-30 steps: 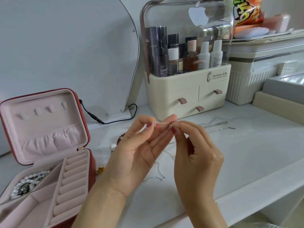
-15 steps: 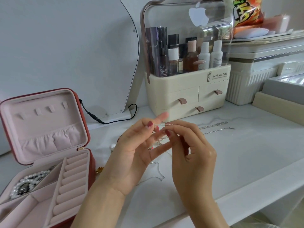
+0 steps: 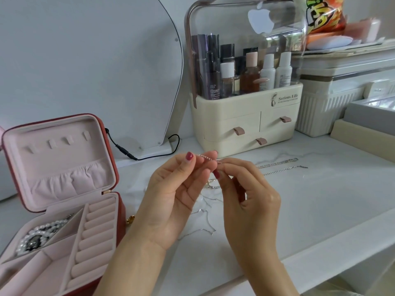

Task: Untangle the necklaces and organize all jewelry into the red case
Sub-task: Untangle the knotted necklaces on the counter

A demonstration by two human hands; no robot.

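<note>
Two hands were up over the white table (image 3: 320,199), both working one thin silver chain (image 3: 208,158). The left hand (image 3: 171,201) pinched one end between thumb and fingertips, and the right hand (image 3: 245,201) pinched the other, a short length stretched between them. More of that chain dropped away beneath the fingers to a loose tangle of necklaces (image 3: 205,212) on the tabletop. Off at 3 o'clock of the hands, two more silver chains (image 3: 280,164) lay stretched out side by side. At 9 o'clock, the red case (image 3: 57,210) stood open, lid upright, with a pearl strand (image 3: 38,238) in its rear left compartment. At 12 o'clock sat the cream cosmetics organizer (image 3: 245,116), full of bottles.
</note>
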